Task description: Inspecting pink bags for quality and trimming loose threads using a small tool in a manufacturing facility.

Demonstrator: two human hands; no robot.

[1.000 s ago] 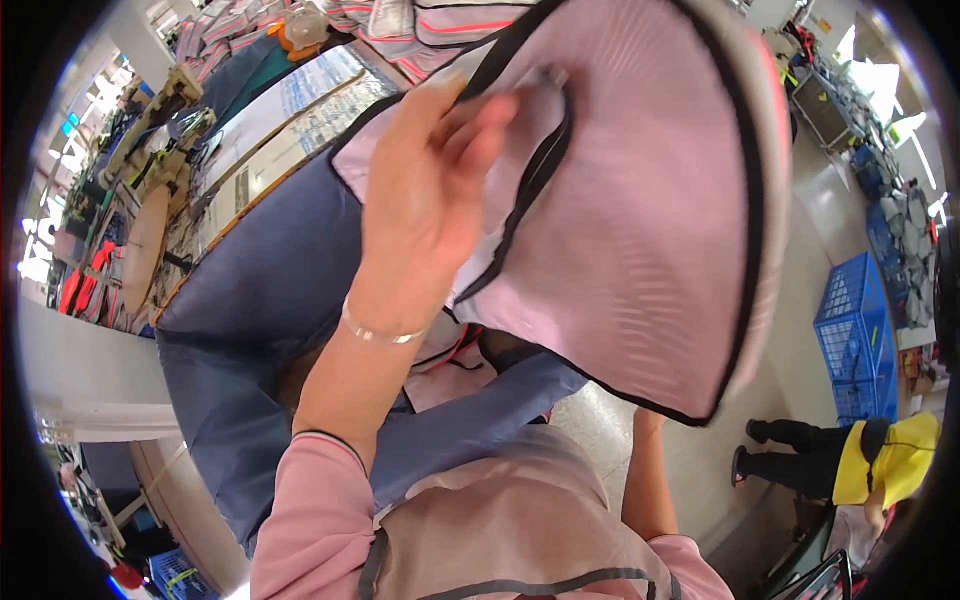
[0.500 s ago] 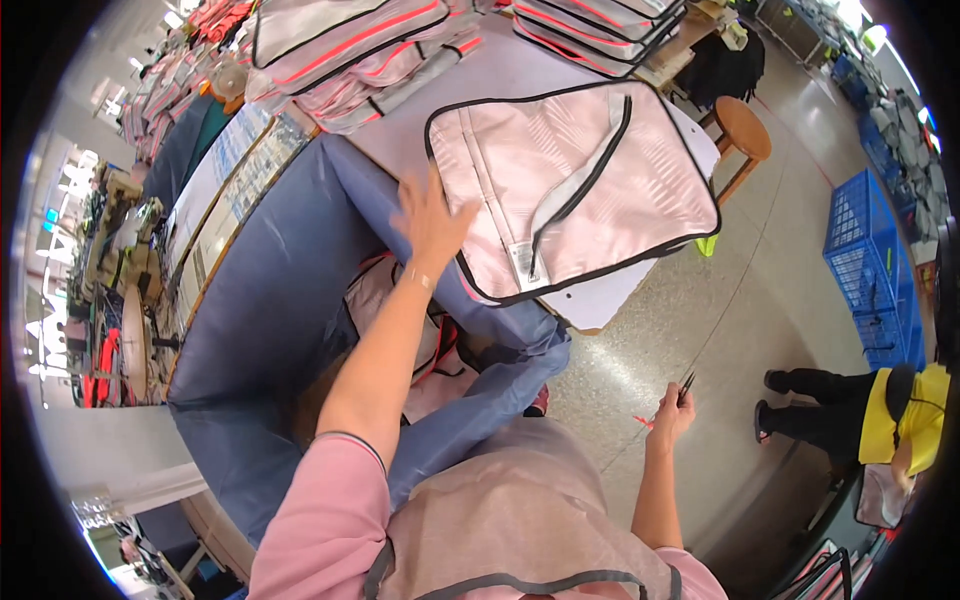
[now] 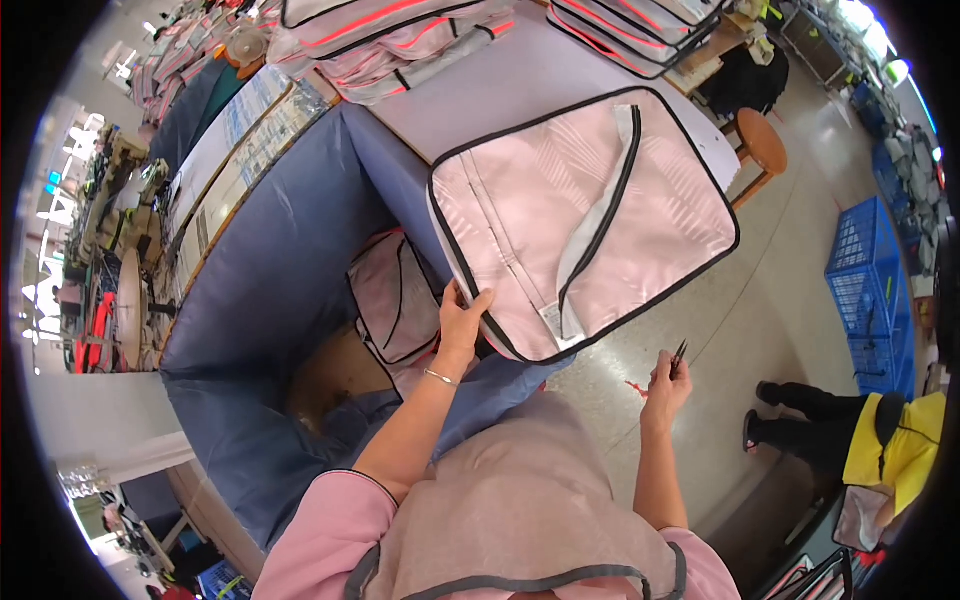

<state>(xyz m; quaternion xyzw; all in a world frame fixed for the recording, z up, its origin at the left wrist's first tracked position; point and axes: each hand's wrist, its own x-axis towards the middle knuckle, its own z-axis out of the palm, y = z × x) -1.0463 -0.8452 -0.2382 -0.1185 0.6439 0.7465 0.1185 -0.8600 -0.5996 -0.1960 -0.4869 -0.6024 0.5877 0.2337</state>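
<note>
A pale pink fabric bag (image 3: 530, 190) with black piping lies flat on the table, its near corner jutting over the edge. A grey strap with a black edge runs slantwise across it, beside a white label (image 3: 562, 322). My left hand (image 3: 463, 318) pinches the bag's near left edge, thumb on top and fingers at the side. Off to the right, apart from the bag, my right hand (image 3: 664, 385) is closed around small dark thread snips (image 3: 680, 352), points upward. A red thread-like bit (image 3: 636, 388) hangs beside that hand.
Blue sheeting (image 3: 270, 240) forms a bin left of the table (image 3: 470, 95), with more pink bags (image 3: 390, 300) inside. Stacked bags (image 3: 400, 40) stand at the back. A wooden stool (image 3: 760, 140), blue crates (image 3: 865, 300) and a person in yellow (image 3: 890, 450) are to the right.
My left hand has come from spread fingers near the bag's left side to a grip on its near left edge. The bag has shifted toward me.
</note>
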